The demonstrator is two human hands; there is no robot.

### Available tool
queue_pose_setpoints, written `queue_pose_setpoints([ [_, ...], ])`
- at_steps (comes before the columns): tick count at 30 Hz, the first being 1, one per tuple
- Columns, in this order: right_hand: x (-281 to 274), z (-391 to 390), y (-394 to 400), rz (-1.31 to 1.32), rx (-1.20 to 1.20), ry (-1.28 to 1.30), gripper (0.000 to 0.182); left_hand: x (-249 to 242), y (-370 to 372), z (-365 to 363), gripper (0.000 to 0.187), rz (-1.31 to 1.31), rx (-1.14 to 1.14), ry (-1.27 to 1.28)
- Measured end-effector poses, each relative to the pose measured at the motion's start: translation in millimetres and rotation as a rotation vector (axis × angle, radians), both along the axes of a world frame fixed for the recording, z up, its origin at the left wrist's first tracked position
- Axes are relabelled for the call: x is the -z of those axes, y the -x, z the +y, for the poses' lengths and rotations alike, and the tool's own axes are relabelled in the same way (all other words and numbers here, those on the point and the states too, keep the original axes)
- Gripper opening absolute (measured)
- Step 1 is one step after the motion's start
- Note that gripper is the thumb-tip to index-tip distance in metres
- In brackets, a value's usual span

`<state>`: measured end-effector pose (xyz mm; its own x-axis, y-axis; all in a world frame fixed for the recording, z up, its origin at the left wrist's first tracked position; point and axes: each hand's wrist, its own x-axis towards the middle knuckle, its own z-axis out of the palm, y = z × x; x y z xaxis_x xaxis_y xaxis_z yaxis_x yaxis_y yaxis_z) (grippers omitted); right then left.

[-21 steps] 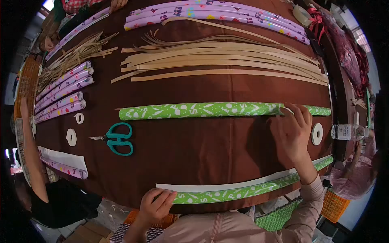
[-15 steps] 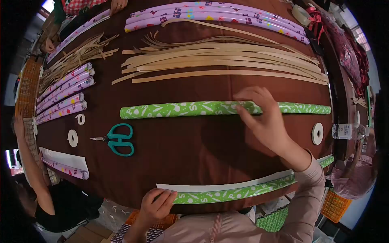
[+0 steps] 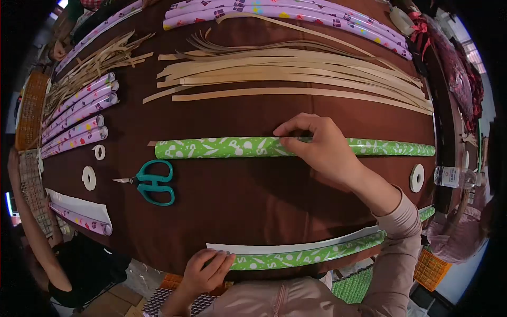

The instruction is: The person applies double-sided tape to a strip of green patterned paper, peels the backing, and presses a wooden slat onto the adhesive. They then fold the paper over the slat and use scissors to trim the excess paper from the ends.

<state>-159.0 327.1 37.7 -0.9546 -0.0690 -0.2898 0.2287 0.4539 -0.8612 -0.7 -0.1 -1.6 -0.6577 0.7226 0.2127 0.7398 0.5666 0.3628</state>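
Note:
A green wrapping-paper roll [image 3: 222, 148] with white figures lies across the middle of the brown table. My right hand [image 3: 322, 145] closes over its far edge, thumb on top and index finger behind. A small tan strip end [image 3: 152, 143] pokes out past its left end. Along the near edge lies a second, partly unrolled green roll [image 3: 311, 257], its white inner side [image 3: 285, 249] showing. My left hand [image 3: 208, 270] grips that roll's left end with bent fingers. Teal-handled scissors [image 3: 154, 182] lie left of the hands, blades pointing left.
Pale flat strips [image 3: 296, 79] lie beyond the middle roll, with purple patterned rolls [image 3: 285, 17] behind them. More purple rolls [image 3: 79, 119] and white tape rolls [image 3: 89, 178] are at left. Another tape roll [image 3: 417, 178] and a bottle [image 3: 454, 177] stand right. Other people sit around the table.
My right hand has moved left and down onto the middle roll, its fingers coming together. The tan strip end now shows at the roll's left end. My left hand keeps its grip.

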Motion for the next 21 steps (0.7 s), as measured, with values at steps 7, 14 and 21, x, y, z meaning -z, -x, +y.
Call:
queue_pose_setpoints([
  [7, 4.3, -3.5, 1.3, 0.070, -0.044, -0.119, 0.019, -4.7, 2.8, 2.2, 0.022, 0.010, 0.006, 0.012],
  [14, 4.4, -4.2, 2.8, 0.064, -0.055, -0.148, 0.018, -5.4, 2.5, 2.7, 0.021, -0.010, -0.001, 0.009],
  [21, 7.7, -1.2, 2.2, 0.133, -0.077, -0.108, 0.019, 0.7, -0.6, 0.0, 0.020, 0.006, -0.008, -0.026],
])
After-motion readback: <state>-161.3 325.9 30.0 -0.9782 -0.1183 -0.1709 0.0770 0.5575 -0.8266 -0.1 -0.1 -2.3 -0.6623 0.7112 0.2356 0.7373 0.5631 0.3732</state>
